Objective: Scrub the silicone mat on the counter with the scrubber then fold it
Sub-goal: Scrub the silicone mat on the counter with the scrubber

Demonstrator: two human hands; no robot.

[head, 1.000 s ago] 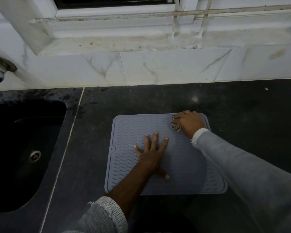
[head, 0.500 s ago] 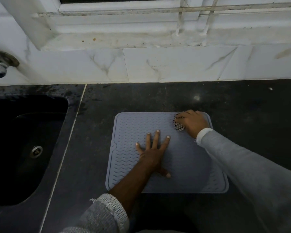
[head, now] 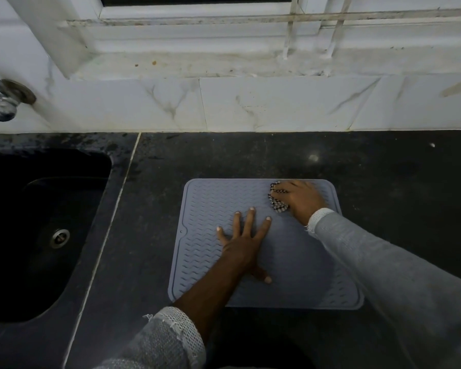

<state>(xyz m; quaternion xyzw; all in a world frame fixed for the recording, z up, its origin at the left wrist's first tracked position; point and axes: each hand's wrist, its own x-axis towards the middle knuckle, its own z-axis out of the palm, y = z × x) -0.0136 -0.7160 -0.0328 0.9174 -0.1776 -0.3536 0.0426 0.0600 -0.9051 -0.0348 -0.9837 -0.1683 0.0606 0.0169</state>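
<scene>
- Nearest me, my left hand (head: pixel 244 242) lies flat on the mat (head: pixel 205 262) — fingers straight and spread, thumb out to the right, gripping nothing. It sits about where it did half a second ago, near the mat's middle.
- The mat lies unfolded on the dark counter (head: pixel 383 169), right of the sink (head: pixel 37 235). Against the earlier frames it has not shifted on the counter that I can tell; the small change in its place in view looks like my head moving, since the wall tiles shifted too.
- Farther on, my right hand (head: pixel 300 199) has its fingers curled over the checkered scrubber (head: pixel 277 199), pressing it onto the mat near the far right corner. A second ago the scrubber sat slightly nearer me; now it is closer to the far rim — a small change only.
- Beyond the mat, bare counter runs to the white marbled wall (head: pixel 250 102) and the stained sill (head: pixel 197 62).
- Far left, a chrome tap (head: pixel 0 102) juts from the wall above the sink.
</scene>
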